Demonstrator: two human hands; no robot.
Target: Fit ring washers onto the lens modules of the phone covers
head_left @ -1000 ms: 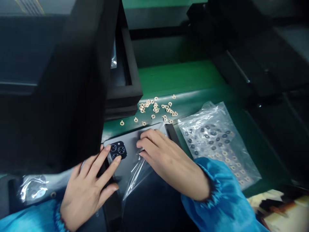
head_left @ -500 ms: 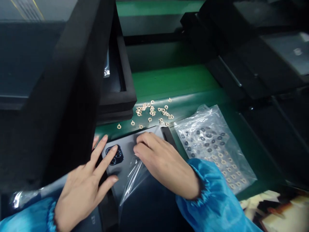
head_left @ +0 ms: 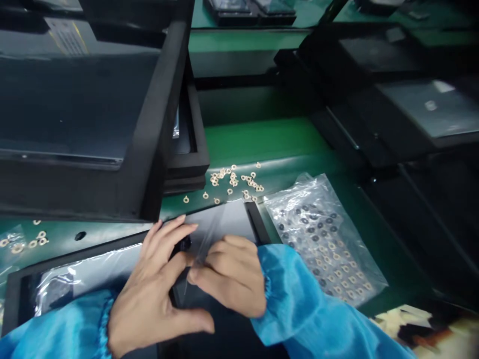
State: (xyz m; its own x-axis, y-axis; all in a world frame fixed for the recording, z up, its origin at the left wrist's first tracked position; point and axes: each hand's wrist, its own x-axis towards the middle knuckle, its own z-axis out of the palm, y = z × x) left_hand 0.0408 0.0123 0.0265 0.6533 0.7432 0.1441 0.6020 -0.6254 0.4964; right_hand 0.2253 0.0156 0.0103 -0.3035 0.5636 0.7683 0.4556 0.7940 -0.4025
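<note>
A flat grey device panel (head_left: pixel 239 217), dark toward its lower end, lies in a black foam frame (head_left: pixel 258 222) before me. My right hand (head_left: pixel 230 274) is closed on a clear plastic film (head_left: pixel 209 237), which stretches in creased folds across the panel's upper part. My left hand (head_left: pixel 160 284) rests over the panel's left edge, its thumb held wide of the fingers. Beneath those fingers, the dark camera block (head_left: pixel 185 243) is mostly hidden. The left forefinger bends close to the film and the right fingertips; whether it touches the film I cannot tell.
Small gold ring tabs (head_left: pixel 232 182) lie scattered on the green bench mat (head_left: pixel 273 164). A clear zip bag (head_left: pixel 359 254) of dark and gold rings sits at right. Black foam trays (head_left: pixel 145 144) stack up at left; more dark trays (head_left: pixel 396 109) stand at right.
My right hand has drawn down and left with the film, now nearer my left hand. The left thumb has spread outward, and its fingers cover more of the camera block. The view has shifted.
</note>
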